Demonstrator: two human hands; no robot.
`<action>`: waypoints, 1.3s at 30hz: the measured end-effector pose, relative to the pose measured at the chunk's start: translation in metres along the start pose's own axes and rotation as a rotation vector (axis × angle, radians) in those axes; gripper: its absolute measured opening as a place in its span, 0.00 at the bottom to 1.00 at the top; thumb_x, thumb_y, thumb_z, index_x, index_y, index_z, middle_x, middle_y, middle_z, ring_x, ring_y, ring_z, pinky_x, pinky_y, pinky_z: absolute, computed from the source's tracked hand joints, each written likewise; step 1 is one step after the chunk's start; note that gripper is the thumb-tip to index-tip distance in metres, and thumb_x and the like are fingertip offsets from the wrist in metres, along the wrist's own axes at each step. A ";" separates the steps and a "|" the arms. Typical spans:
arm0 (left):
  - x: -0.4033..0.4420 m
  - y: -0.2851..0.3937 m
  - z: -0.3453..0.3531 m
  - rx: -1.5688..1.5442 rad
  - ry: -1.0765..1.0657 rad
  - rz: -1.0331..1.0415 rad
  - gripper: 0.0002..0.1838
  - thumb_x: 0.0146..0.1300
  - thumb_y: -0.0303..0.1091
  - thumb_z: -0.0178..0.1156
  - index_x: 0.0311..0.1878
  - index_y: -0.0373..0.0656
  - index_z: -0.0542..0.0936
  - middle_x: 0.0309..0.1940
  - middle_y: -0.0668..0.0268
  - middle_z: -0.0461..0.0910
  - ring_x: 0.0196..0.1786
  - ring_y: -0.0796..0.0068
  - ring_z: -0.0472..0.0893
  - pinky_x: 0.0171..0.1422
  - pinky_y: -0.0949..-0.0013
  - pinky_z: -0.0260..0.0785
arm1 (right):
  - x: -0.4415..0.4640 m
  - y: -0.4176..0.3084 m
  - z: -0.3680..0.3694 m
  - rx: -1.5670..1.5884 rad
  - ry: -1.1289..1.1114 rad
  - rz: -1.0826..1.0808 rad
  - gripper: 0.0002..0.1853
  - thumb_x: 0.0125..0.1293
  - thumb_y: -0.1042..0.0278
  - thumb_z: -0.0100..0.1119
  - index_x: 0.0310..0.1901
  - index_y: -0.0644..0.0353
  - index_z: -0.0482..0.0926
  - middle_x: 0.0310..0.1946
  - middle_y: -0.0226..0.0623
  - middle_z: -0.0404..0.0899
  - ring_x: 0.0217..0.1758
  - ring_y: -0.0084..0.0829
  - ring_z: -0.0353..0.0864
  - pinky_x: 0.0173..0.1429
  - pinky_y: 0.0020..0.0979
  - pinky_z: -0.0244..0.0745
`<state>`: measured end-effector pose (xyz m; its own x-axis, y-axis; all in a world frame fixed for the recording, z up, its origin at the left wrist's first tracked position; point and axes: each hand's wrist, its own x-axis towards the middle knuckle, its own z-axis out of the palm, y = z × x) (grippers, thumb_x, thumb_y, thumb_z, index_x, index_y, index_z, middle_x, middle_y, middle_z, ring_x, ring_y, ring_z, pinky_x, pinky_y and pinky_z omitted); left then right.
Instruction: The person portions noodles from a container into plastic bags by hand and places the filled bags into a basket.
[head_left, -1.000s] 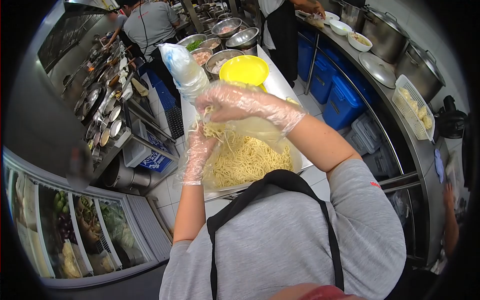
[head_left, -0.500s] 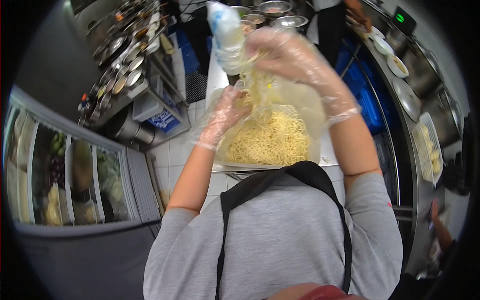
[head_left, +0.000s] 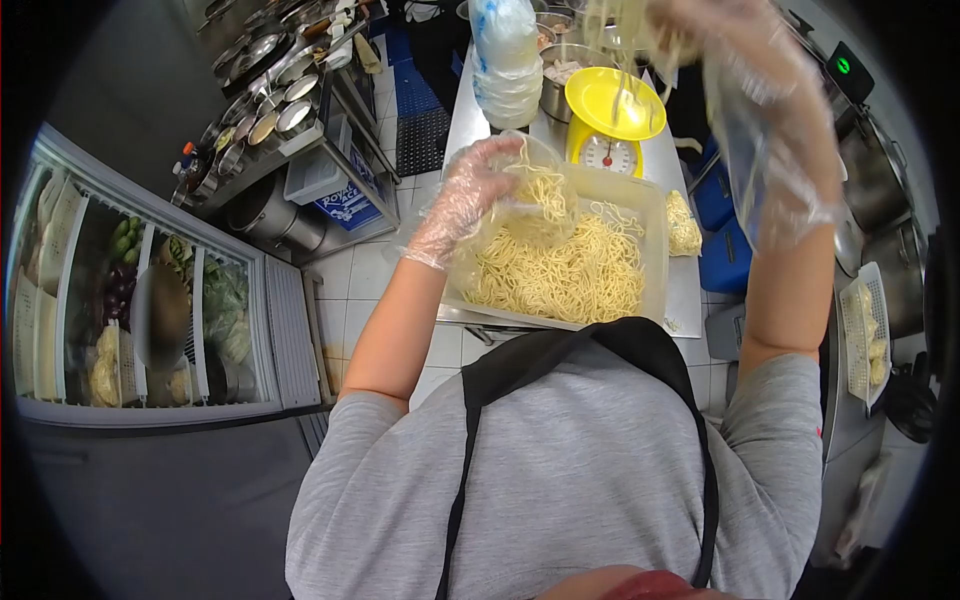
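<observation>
Both my hands wear clear plastic gloves. My left hand [head_left: 480,190] is closed on the edge of a clear plastic bag [head_left: 562,228] with some noodles inside, over the left side of the tub. My right hand [head_left: 725,40], smeared by motion, is raised at the top right and grips a clump of noodles [head_left: 625,35]. Strands hang from it over the yellow pan of a kitchen scale [head_left: 618,105]. Below, a large translucent tub [head_left: 655,250] holds a heap of yellow noodles [head_left: 560,275].
A filled bag of noodles [head_left: 683,225] lies right of the tub on the steel table [head_left: 685,300]. A tall plastic-wrapped stack [head_left: 507,75] stands behind it, near metal bowls. A glass-topped fridge [head_left: 270,330] is at left, and a white basket [head_left: 865,330] rests on the right counter.
My right hand has lifted up and right with noodles, away from my left hand. The yellow scale and the bag of noodles beside the tub have come into view.
</observation>
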<state>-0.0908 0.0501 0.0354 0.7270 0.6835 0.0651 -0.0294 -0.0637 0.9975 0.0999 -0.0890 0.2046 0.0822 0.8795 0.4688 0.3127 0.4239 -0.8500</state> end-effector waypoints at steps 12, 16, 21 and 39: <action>-0.004 0.013 0.007 -0.178 -0.021 0.000 0.25 0.55 0.22 0.58 0.59 0.36 0.71 0.55 0.61 0.72 0.45 0.74 0.77 0.50 0.70 0.72 | -0.061 0.150 0.063 -0.717 -0.076 0.187 0.21 0.53 0.68 0.64 0.48 0.55 0.69 0.39 0.46 0.78 0.46 0.47 0.79 0.46 0.43 0.72; -0.005 0.003 -0.012 0.859 -0.052 0.224 0.23 0.52 0.22 0.57 0.54 0.43 0.77 0.52 0.64 0.75 0.46 0.74 0.77 0.53 0.70 0.71 | -0.036 0.109 0.024 -0.551 -0.152 0.209 0.13 0.53 0.77 0.56 0.41 0.58 0.70 0.26 0.38 0.75 0.31 0.34 0.79 0.35 0.35 0.72; -0.007 0.017 -0.005 0.577 -0.117 0.107 0.22 0.48 0.24 0.57 0.50 0.47 0.79 0.46 0.61 0.79 0.42 0.73 0.80 0.53 0.72 0.71 | -0.013 0.066 0.016 -0.530 -0.223 0.178 0.07 0.53 0.77 0.57 0.32 0.61 0.69 0.24 0.33 0.71 0.27 0.23 0.73 0.31 0.27 0.70; -0.019 0.029 -0.006 0.069 -0.123 -0.016 0.23 0.54 0.22 0.56 0.56 0.37 0.73 0.42 0.61 0.79 0.43 0.76 0.78 0.48 0.71 0.72 | 0.020 0.047 0.036 -0.673 -0.319 -0.133 0.33 0.49 0.54 0.71 0.56 0.56 0.69 0.41 0.35 0.76 0.49 0.31 0.76 0.55 0.33 0.74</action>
<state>-0.1090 0.0397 0.0628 0.8057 0.5909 0.0410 0.0274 -0.1063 0.9940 0.0821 -0.0436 0.1654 -0.2427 0.8936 0.3775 0.8197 0.3971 -0.4128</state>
